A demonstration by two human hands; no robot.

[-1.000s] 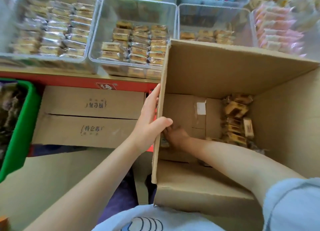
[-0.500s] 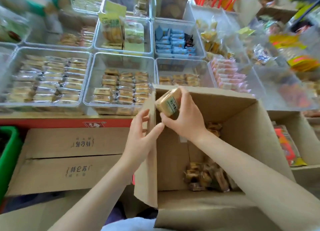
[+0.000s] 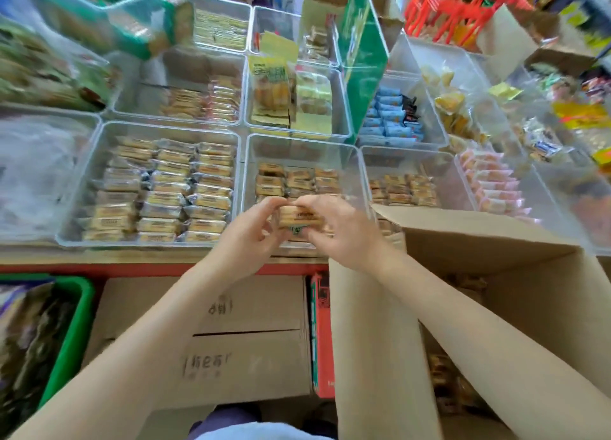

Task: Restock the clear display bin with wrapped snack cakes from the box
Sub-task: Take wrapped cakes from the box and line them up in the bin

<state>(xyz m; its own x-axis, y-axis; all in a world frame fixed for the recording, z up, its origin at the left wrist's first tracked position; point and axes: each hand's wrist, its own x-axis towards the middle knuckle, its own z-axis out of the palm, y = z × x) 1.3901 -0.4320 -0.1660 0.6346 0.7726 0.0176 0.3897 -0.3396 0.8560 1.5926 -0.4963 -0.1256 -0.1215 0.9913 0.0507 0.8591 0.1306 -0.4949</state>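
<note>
A small stack of wrapped snack cakes hangs over the near edge of the clear display bin in the middle of the shelf. My left hand grips its left end and my right hand grips its right end. Rows of the same brown wrapped cakes lie at the back of that bin. The open cardboard box stands at the lower right, with a few cakes visible deep inside past my right forearm.
Clear bins of other wrapped snacks surround the middle one: a full bin on the left, a part-filled one on the right. Closed cartons sit under the red shelf edge. A green crate is at the lower left.
My right hand lifted the cakes out of the box and carried them left over the bin. My left hand left the box flap and took hold of the cakes too.
</note>
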